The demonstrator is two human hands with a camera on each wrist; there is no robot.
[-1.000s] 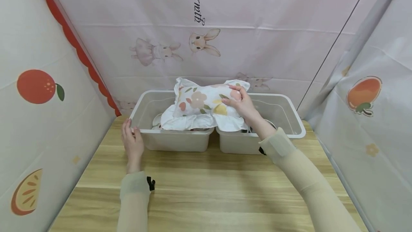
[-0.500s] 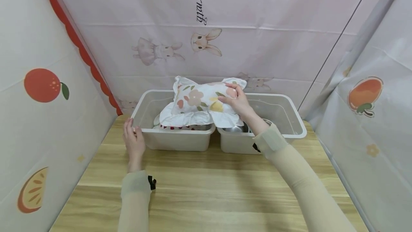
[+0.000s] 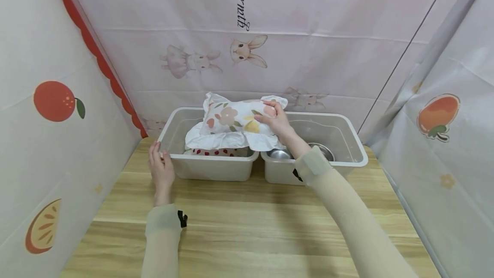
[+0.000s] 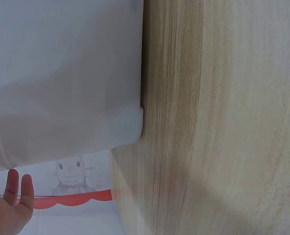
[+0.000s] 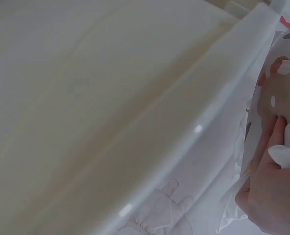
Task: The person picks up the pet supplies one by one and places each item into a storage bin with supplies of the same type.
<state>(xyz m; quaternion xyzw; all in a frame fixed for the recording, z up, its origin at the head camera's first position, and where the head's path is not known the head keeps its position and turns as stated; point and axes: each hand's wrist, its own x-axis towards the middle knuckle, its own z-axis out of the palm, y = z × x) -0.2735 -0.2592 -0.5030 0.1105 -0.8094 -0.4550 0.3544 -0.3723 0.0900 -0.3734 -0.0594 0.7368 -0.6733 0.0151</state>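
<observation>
A small floral pillow [image 3: 227, 117] with white ruffled edges lies across the inner ends of two pale plastic bins, mostly over the left bin [image 3: 212, 168]. My right hand [image 3: 275, 123] grips its right end, thumb on the front face and fingers toward the top; the right wrist view shows that hand [image 5: 272, 181] against the printed fabric. At the outer front corner of the left bin, my left hand [image 3: 161, 168] touches the wall and rim with relaxed fingers. In the left wrist view its fingers [image 4: 26, 188] extend at the bin's edge.
White fabric with red prints [image 3: 214, 152] lies inside the left bin under the pillow. The right bin [image 3: 347, 140] holds round metal items, including a shiny bowl-like one [image 3: 279, 154]. Printed cloth walls [image 3: 308, 63] enclose the wooden table [image 3: 239, 226] behind and at both sides.
My right hand has carried the pillow a little to the left, uncovering more of the metal items and the red-printed fabric. The left hand stays at the bin's corner.
</observation>
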